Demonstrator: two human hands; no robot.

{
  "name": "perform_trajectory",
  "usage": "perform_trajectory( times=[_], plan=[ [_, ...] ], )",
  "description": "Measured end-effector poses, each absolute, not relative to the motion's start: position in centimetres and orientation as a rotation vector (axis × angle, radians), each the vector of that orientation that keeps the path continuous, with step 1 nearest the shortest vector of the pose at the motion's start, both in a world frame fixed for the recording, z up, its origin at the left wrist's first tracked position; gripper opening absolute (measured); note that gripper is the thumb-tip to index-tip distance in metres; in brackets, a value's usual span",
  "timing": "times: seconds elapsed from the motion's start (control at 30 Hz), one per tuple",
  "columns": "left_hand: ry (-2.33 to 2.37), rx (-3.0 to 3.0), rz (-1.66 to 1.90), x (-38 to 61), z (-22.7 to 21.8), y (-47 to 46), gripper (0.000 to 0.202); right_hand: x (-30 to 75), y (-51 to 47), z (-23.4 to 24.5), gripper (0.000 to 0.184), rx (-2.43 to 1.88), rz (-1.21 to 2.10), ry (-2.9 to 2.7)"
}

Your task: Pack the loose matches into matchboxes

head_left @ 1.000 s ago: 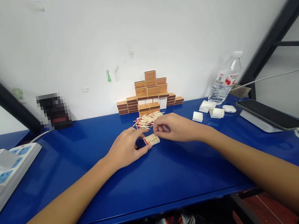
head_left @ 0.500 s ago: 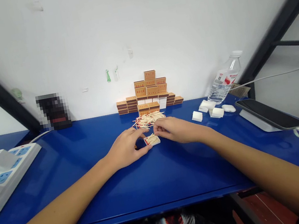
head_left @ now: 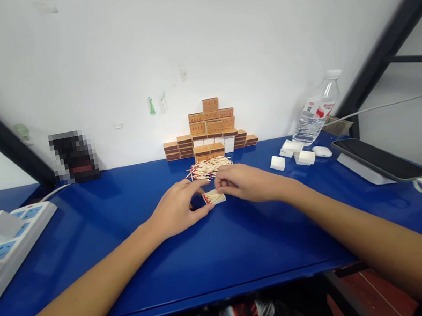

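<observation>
Two hands meet over a little tray of matches

From where I stand, the work sits in the middle of the blue table (head_left: 198, 269), straight in front of the person. A small white tray (head_left: 219, 201) lies flat there between the hands, partly filled with matches (head_left: 213, 196), most of their red heads toward the left end. The left hand (head_left: 179, 208) has its grip curved round that end, thumb at the near edge and fingers on the far side, apparently to steady something so light. An orange-brown scrap of something shows behind that hand, too hidden to name.

The right hand (head_left: 248, 181) is bent in at the tray's other end, thumb and fingers drawn close together; I cannot tell whether its grip has a match in it.

Just beyond lies a loose heap of matches (head_left: 209, 167), presumably put there to be within short reach. Behind it, matchboxes (head_left: 212, 126) rise in steps by the wall (head_left: 116, 60), perhaps for tidiness, leaving the front of the table free. Off to the right, small white boxes (head_left: 277, 163) sit near a leaning bottle (head_left: 311, 114), well apart from the hands.
</observation>
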State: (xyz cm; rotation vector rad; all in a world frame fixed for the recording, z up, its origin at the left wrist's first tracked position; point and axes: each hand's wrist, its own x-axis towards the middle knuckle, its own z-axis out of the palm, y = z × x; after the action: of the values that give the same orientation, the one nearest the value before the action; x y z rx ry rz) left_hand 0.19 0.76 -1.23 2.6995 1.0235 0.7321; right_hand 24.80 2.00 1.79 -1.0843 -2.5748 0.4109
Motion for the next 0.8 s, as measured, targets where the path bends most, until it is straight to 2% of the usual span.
perform_trajectory(
  times=[0.33,0.57,0.8],
  plan=[
    [1.004,2.712,0.739,0.2,-1.2,0.7,0.044,24.6,2.1,1.4,0.008,-1.022,0.451,-2.564],
    [1.019,2.704,0.721,0.3,-1.1,0.4,0.047,28.4,5.8,1.1,0.011,-1.463,0.116,-2.260],
    [1.010,2.701,0.710,0.4,-1.0,0.4,0.048,28.3,7.1,-0.6,0.014,-1.358,0.176,-2.353]
  ],
)
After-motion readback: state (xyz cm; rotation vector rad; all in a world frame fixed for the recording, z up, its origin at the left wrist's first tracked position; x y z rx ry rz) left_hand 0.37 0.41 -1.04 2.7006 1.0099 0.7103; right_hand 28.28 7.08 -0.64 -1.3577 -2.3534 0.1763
